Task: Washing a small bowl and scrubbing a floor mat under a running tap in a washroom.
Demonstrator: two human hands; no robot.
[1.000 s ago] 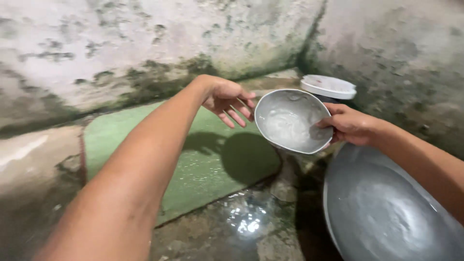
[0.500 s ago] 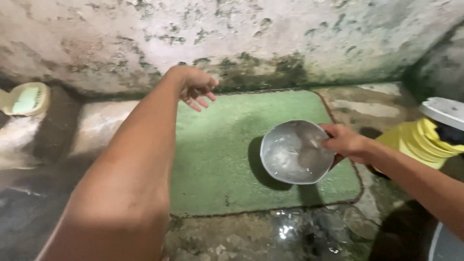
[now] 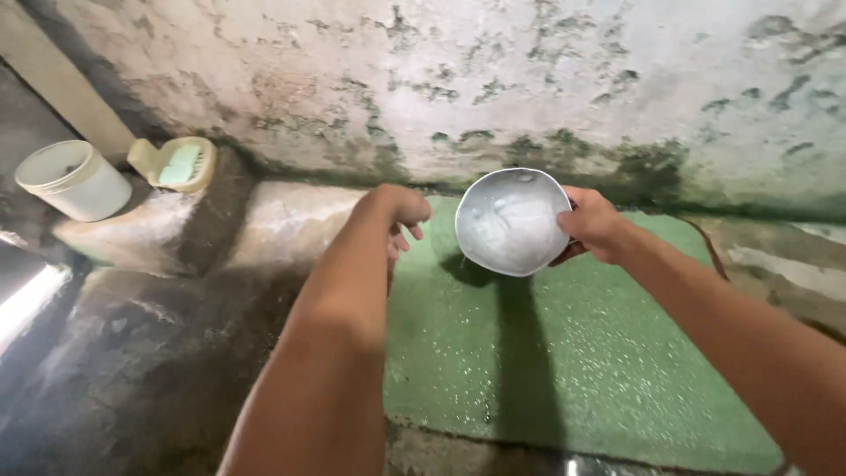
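Note:
My right hand grips the right rim of a small dented metal bowl, tilted with its wet inside toward me, above a green mat on the floor. My left hand hangs just left of the bowl, wrist bent down, fingers loosely curled and holding nothing. A small gap separates that hand from the bowl's rim.
A stained, mouldy wall runs along the back. At the left stand a white plastic tub and a yellow soap dish with a green soap bar on a wet concrete ledge. The floor around the mat is wet.
The view has swung left; the big basin and yellow bucket left the frame. My right hand raised the bowl and tilted it toward me, and my left hand dropped in beside it.

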